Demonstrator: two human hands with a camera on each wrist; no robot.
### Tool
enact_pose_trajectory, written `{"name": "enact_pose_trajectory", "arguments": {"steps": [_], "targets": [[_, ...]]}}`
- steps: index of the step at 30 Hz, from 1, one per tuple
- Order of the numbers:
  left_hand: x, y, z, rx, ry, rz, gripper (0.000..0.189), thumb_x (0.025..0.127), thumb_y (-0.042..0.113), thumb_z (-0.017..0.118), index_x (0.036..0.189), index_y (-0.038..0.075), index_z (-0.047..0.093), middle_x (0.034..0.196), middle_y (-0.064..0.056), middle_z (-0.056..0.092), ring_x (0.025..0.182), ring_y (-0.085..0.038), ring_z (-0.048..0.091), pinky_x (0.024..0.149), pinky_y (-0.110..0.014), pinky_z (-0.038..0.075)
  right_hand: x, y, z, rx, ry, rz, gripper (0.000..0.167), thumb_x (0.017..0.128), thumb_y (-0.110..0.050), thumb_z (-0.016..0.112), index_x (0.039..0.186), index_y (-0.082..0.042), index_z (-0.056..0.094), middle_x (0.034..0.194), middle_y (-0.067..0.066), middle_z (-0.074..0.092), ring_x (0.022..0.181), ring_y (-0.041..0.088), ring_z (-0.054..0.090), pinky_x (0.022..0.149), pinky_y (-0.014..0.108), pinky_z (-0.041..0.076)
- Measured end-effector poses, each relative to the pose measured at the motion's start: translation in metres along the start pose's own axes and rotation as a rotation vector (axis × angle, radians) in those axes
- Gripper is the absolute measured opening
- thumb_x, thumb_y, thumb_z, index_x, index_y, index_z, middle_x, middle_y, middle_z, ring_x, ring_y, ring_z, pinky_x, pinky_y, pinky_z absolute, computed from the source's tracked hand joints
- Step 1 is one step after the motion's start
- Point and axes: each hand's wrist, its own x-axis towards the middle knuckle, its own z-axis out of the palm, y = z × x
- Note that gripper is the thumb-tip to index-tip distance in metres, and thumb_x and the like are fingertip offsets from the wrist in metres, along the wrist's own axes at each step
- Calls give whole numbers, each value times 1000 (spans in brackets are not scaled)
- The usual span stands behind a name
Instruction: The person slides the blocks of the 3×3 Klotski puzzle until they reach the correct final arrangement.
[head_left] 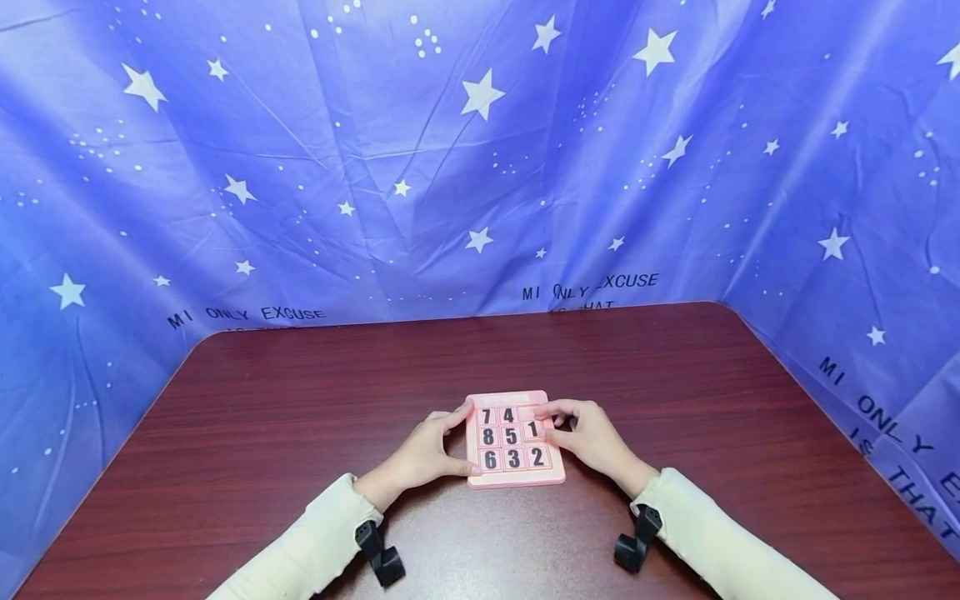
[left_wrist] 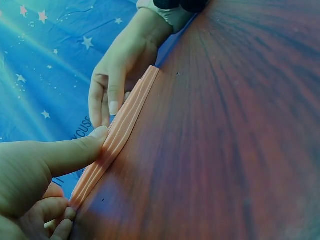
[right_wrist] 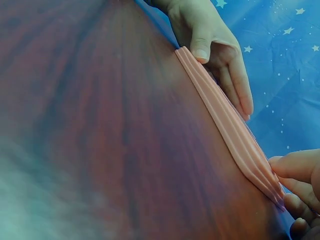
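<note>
A pink number slide puzzle (head_left: 517,478) lies on the table, its tiles reading 7, 4, then 8, 5, 1, then 6, 3, 2 in the head view. The tile marked 1 (head_left: 532,429) sits slightly higher than the 8 and 5, below a gap at the top right. My left hand (head_left: 423,450) grips the puzzle's left side, thumb near the lower corner and fingers at the upper one. On the right side, my right hand (head_left: 592,437) holds the frame, thumb and forefinger at the 1 tile. Both wrist views show the puzzle's ridged pink edge (left_wrist: 127,120) side-on.
The dark red wooden table (head_left: 337,375) surrounds the puzzle. A blue star-printed cloth (head_left: 405,108) hangs behind and along both sides. Black wrist mounts (head_left: 380,554) hang by both pale sleeves.
</note>
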Motion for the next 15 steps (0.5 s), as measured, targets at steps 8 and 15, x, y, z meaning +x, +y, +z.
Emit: {"name": "enact_pose_trajectory", "arguments": {"steps": [8, 15], "targets": [[0, -3, 0, 1, 5, -6, 98, 62, 26, 88, 142, 2, 38, 139, -21, 46, 121, -31, 43, 102, -48, 33, -4, 1, 1, 19, -10, -1, 23, 74, -3, 75, 97, -5, 72, 79, 1, 65, 69, 5, 50, 58, 20, 41], [0, -3, 0, 3, -2, -6, 98, 63, 26, 87, 143, 2, 37, 138, -22, 46, 122, -31, 43, 103, -48, 32, -5, -1, 1, 29, -1, 2, 22, 75, -3, 74, 96, -5, 72, 80, 0, 65, 71, 6, 51, 61, 20, 42]]}}
